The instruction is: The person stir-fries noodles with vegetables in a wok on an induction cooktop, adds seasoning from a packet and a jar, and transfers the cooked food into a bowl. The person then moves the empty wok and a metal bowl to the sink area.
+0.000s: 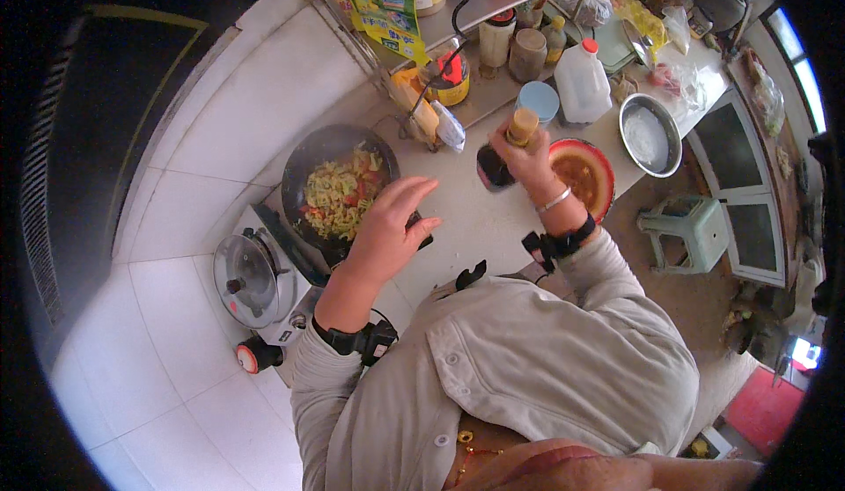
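Note:
A dark wok (297, 161) on the left holds cooked food with yellow-green and red pieces. My left hand (396, 220) is raised over the wok's right edge, empty, its fingers apart. Farther right, my right hand (528, 151) grips a small container with a yellowish top (523, 125); its contents cannot be made out. Just left of that hand is a dark container (494, 169) on the counter. Partly behind my right wrist lies a red-rimmed bowl (608, 174) with brownish liquid. A light-blue round container (538, 100) stands beyond the hand.
A gas stove (290, 293) carries a glass lid (245, 281) at the left. A white plastic jug (582, 88) and a metal basin (650, 136) stand at the back right. Jars and packets crowd a metal shelf (488, 2). A pale green stool (686, 233) stands on the floor.

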